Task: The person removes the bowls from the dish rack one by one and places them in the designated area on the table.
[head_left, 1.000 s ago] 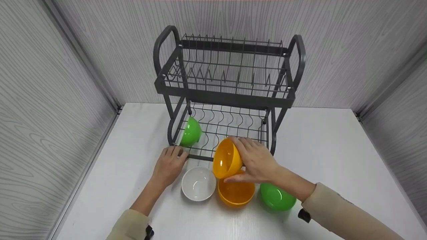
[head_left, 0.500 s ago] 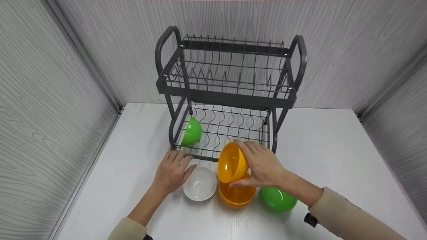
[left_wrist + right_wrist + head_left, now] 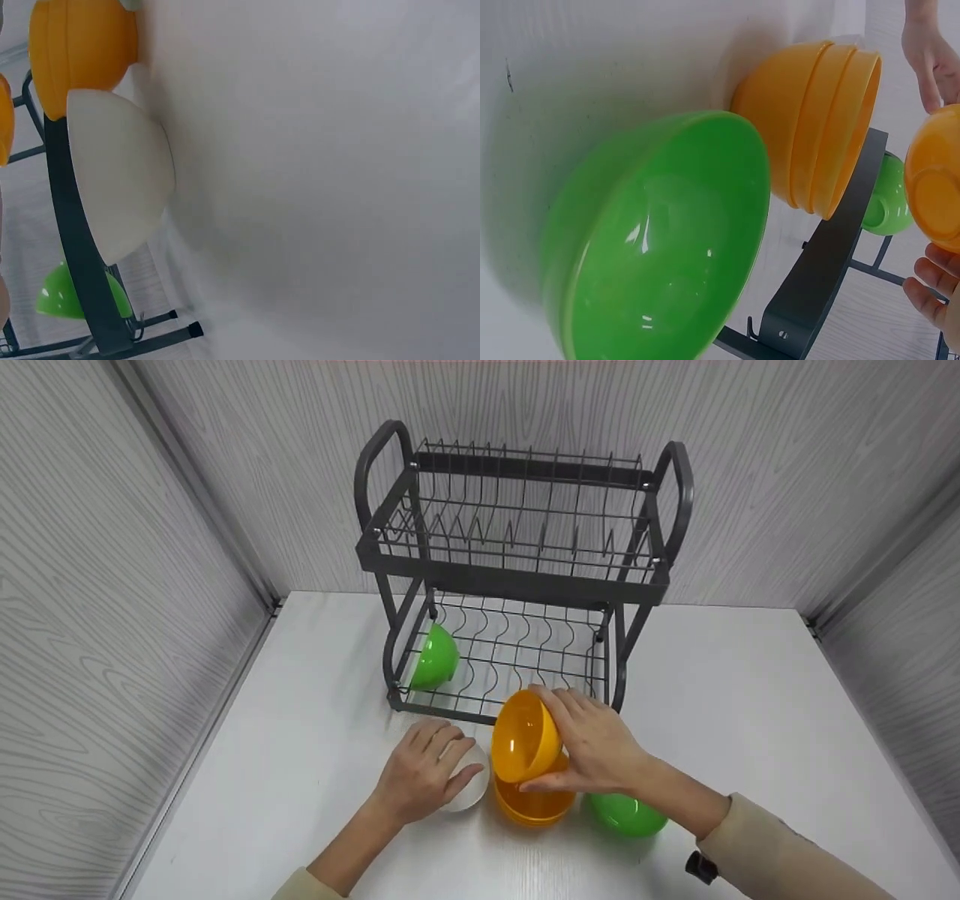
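My right hand (image 3: 600,742) holds an orange bowl (image 3: 525,736), tilted with its mouth to the left, thumb below and fingers along the upper side. Right under it stands a stack of orange bowls (image 3: 534,810), nested in each other as the right wrist view shows. My left hand (image 3: 424,771) hovers over a white bowl (image 3: 474,787) and hides much of it; its fingers are relaxed and hold nothing. A green bowl (image 3: 628,816) stands right of the stack, partly behind my right wrist. Another green bowl (image 3: 436,658) leans on its side in the rack's lower tier.
A black two-tier dish rack (image 3: 514,574) stands behind the bowls, with upright loop handles at both ends. Its lower wire shelf (image 3: 517,654) has curved dividers. Grey wood-grain panels (image 3: 150,660) close in the white table (image 3: 742,697) at the back and both sides.
My left hand has left the rack's front left corner and moved right and nearer, over the white bowl. My right hand has drawn the orange bowl slightly back toward me.
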The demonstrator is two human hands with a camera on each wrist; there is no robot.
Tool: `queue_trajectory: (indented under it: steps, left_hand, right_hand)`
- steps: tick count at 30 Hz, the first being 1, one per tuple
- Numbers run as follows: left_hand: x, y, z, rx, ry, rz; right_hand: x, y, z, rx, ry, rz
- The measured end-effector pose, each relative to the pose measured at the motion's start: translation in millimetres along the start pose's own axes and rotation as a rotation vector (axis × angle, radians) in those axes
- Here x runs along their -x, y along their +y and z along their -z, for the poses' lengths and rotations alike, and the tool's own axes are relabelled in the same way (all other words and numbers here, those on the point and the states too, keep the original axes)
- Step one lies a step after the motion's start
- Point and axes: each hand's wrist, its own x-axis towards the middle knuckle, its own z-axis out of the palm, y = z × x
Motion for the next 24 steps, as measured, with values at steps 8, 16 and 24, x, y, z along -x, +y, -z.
queue_trajectory:
  steps: [8, 16, 24]
  left_hand:
    - [-4.2, 16.8, -3.8, 0.051, 0.043, -0.095]
    - [-7.0, 26.5, -9.2, 0.056, 0.075, -0.179]
    - [-10.4, 33.0, -15.6, 0.073, 0.081, -0.216]
  right_hand:
    - [3, -3, -0.5, -0.014, 0.017, -0.004]
    - [6, -4, -3.2, -0.019, 0.04, 0.004]
    - [7, -7, -3.8, -0.025, 0.039, 0.009]
